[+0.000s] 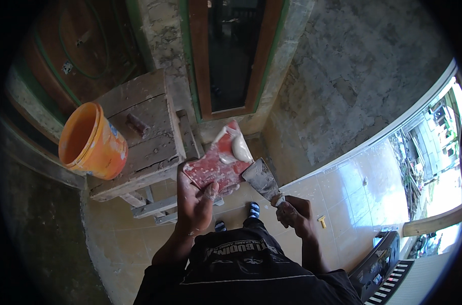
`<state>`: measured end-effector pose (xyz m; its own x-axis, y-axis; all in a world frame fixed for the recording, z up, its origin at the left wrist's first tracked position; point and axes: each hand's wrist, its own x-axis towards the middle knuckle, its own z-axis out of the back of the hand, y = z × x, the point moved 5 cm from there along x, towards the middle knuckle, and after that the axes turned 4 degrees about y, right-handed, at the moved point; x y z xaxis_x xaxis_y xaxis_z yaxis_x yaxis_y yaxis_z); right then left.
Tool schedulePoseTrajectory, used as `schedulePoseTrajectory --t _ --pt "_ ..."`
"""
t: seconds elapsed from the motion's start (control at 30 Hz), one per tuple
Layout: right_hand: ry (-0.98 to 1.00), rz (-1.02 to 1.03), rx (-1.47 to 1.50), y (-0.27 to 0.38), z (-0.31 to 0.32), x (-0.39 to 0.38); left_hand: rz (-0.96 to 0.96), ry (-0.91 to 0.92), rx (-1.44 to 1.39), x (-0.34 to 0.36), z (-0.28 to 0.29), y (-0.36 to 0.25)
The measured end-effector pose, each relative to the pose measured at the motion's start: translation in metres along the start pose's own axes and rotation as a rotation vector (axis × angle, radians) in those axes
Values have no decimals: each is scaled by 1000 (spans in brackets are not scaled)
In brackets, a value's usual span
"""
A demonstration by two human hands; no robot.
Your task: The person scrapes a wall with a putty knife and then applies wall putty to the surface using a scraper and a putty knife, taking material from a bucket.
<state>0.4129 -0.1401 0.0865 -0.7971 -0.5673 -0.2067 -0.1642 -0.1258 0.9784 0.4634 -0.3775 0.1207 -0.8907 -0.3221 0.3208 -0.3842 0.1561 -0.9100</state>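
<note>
My left hand (198,203) grips a flat red plastering board (210,170) from below, its thumb over the near edge. White smears cover the board, and a thick lump of wet white filler (240,148) sits toward its far right side. In my right hand (296,213) is a putty knife (261,179) with a wide, dirty grey blade. The fingers wrap round its handle, which they mostly hide. The blade's tip is close by the board's right edge; whether they touch I cannot tell.
To the left stands a rough wooden bench (139,109) bearing an orange bucket (96,142). Ahead, a narrow brown-framed window (231,61) meets a patchy grey wall (363,76). A small yellow object (322,221) lies on the tiled floor (337,203); a black chair-like item (378,264) is at lower right.
</note>
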Motion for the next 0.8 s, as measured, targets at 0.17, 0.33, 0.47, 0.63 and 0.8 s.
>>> schedulePoseTrajectory --t 0.17,0.33,0.47,0.63,0.8 --pt "-23 27 102 -1 21 12 110 202 201 -1 -34 13" --pt "-5 70 162 2 39 26 315 311 24 12 -53 29" --pt "-189 306 -8 8 58 35 384 155 -152 34 -44 45" --pt "-398 542 -339 8 70 45 455 86 -216 44 -52 55" --pt "-516 685 -723 -4 91 53 535 64 -417 56 -63 67"
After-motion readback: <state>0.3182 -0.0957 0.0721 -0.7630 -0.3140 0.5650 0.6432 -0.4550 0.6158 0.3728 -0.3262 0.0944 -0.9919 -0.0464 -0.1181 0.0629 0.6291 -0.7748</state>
